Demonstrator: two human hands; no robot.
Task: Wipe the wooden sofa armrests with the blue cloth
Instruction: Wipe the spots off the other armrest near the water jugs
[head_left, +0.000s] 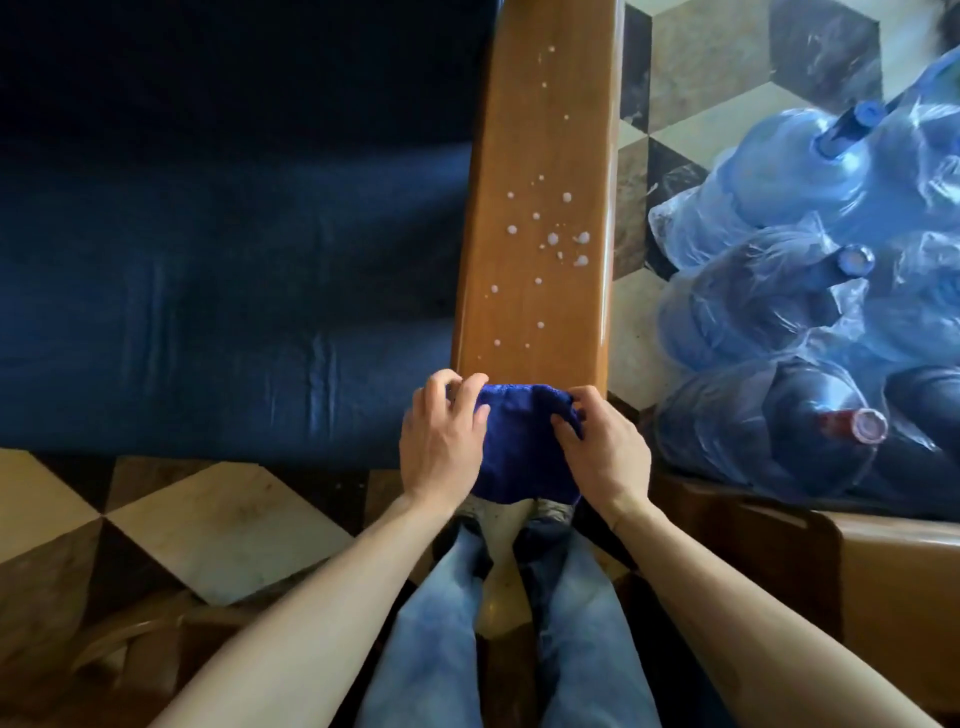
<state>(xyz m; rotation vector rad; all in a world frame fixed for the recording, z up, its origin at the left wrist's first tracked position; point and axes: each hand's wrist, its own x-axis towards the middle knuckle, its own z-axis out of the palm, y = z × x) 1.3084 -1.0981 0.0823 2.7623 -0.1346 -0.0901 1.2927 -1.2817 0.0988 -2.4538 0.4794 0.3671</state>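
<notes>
A glossy wooden armrest (540, 156) runs away from me up the middle of the view, dotted with several white foam droplets (552, 238). The blue cloth (519, 447) lies folded over its near end. My left hand (441, 441) grips the cloth's left edge, fingers curled over the armrest's corner. My right hand (605, 452) pinches the cloth's right edge. Both hands hold the cloth between them.
The dark blue sofa cushion (218, 249) fills the left side. Several large blue water bottles (810, 291) wrapped in plastic lie on the right, beside a brown cardboard box (893, 582). Patterned floor tiles (208, 525) and my jeans-clad legs (498, 634) are below.
</notes>
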